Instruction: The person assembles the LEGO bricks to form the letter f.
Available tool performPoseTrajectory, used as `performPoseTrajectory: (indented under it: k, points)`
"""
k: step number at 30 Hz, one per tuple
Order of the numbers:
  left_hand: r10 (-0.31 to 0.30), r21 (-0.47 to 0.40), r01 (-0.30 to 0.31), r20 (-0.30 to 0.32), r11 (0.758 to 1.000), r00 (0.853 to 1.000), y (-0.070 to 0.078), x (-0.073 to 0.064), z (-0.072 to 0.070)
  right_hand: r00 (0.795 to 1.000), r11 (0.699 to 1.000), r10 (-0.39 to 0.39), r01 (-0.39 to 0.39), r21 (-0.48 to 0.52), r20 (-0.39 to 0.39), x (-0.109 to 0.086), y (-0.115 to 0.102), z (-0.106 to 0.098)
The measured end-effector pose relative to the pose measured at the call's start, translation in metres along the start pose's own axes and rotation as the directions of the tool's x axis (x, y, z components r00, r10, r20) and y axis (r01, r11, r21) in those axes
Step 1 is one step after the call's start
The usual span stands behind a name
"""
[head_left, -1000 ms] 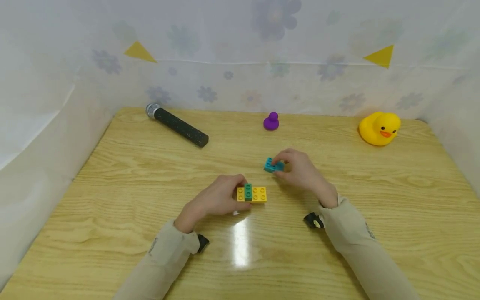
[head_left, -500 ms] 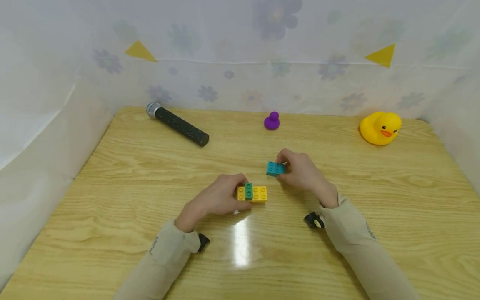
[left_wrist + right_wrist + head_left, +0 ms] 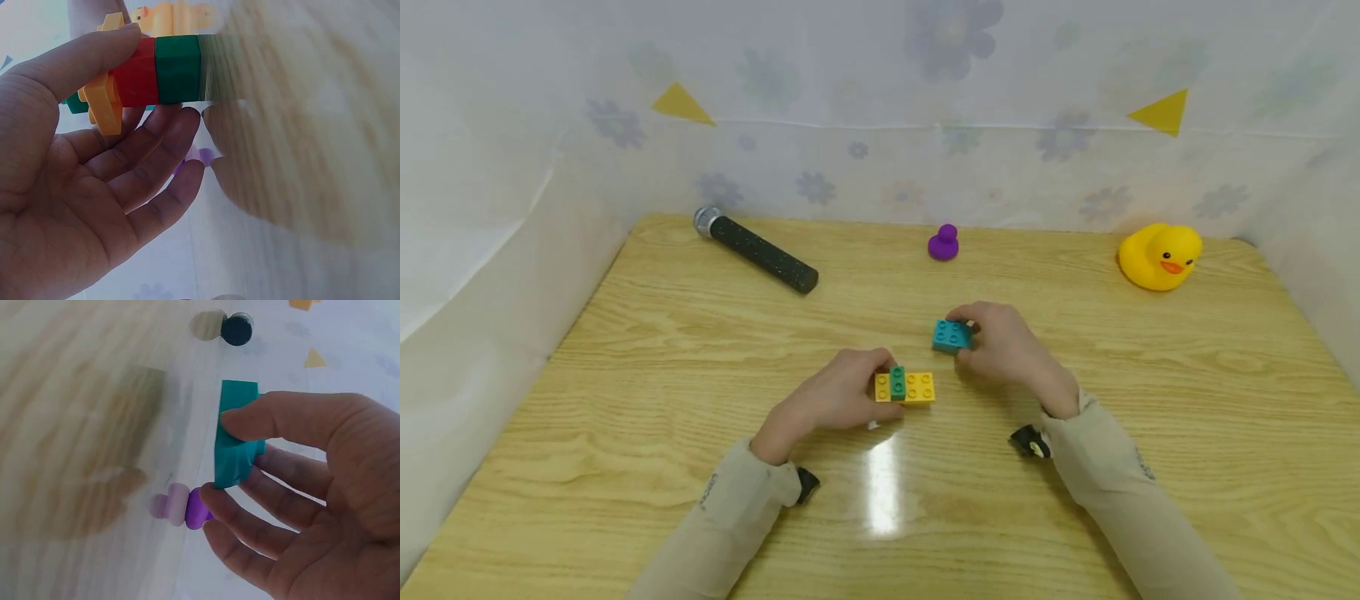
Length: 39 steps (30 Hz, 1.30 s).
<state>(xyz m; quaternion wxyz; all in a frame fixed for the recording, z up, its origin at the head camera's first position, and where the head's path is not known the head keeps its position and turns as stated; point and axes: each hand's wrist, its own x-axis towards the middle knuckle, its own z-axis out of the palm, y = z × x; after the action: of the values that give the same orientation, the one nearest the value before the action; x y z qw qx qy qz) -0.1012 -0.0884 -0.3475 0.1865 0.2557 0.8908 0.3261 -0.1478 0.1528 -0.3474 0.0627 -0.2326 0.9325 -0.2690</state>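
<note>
My left hand (image 3: 842,392) holds a stack of toy building bricks (image 3: 922,387) upright on the table, thumb on one side and fingers on the other. Its bottom is a green brick (image 3: 178,69), under a red brick (image 3: 139,75); a long yellow brick (image 3: 106,106) lies across them, topped by a narrow green brick (image 3: 897,383). Farther right, my right hand (image 3: 1003,346) pinches a teal toy brick (image 3: 950,335), studs up, between thumb and fingers. In the right wrist view this teal brick (image 3: 236,434) shows a curved end and a gap to its reflection in the tabletop.
A black microphone (image 3: 762,252) lies at the back left of the wooden table (image 3: 647,358). A small purple duck (image 3: 943,243) stands at the back middle, and a yellow rubber duck (image 3: 1157,258) at the back right. Behind them hangs a flowered white curtain (image 3: 850,92).
My right fingers have shifted from over the teal brick's studs to its sides. The brick has turned and moved slightly right. The left hand and its stack stay in place.
</note>
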Motion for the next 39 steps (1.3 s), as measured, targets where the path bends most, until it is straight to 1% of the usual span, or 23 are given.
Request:
performPoseTrajectory:
  k: [3, 7, 12, 16, 20, 23, 29, 35, 39]
  points:
    - [0.004, -0.004, -0.004, 0.004, 1.000, 1.000, 0.000, 0.000, 0.000, 0.998, 0.997, -0.030, 0.033, 0.073, -0.048, -0.002, -0.002, -0.003]
    - [0.006, -0.010, -0.006, 0.008, 1.000, 1.000, 0.000, 0.000, -0.001, 0.994, 0.985, -0.038, 0.054, 0.162, -0.104, -0.004, -0.007, -0.008]
    - [0.001, -0.009, -0.001, 0.004, 1.000, 1.000, 0.000, 0.000, 0.000, 0.988, 0.974, -0.037, 0.069, 0.217, -0.148, -0.006, -0.015, -0.013]
    - [0.006, -0.006, -0.006, 0.002, 1.000, 1.000, -0.001, 0.000, 0.000, 0.984, 0.965, -0.055, 0.096, 0.243, -0.168, -0.010, -0.021, -0.017]
    - [0.016, -0.006, -0.016, -0.001, 1.000, 1.000, -0.001, 0.000, 0.000, 0.978, 0.959, -0.103, 0.147, 0.243, -0.181, -0.013, -0.026, -0.019]
    - [0.022, -0.010, -0.022, -0.003, 1.000, 1.000, -0.001, 0.000, 0.001, 0.973, 0.956, -0.149, 0.188, 0.227, -0.177, -0.014, -0.029, -0.019]
    - [0.030, -0.012, -0.030, -0.002, 0.999, 1.000, -0.001, 0.000, 0.001, 0.972, 0.951, -0.184, 0.214, 0.224, -0.144, -0.018, -0.037, -0.019]
    - [0.036, -0.005, -0.036, -0.011, 0.999, 0.999, 0.000, 0.001, 0.001, 0.956, 0.938, -0.249, 0.277, 0.208, -0.153, -0.021, -0.045, -0.018]
    - [0.037, -0.008, -0.037, -0.010, 0.999, 0.999, 0.000, 0.000, 0.001, 0.952, 0.933, -0.286, 0.303, 0.196, -0.113, -0.022, -0.049, -0.017]
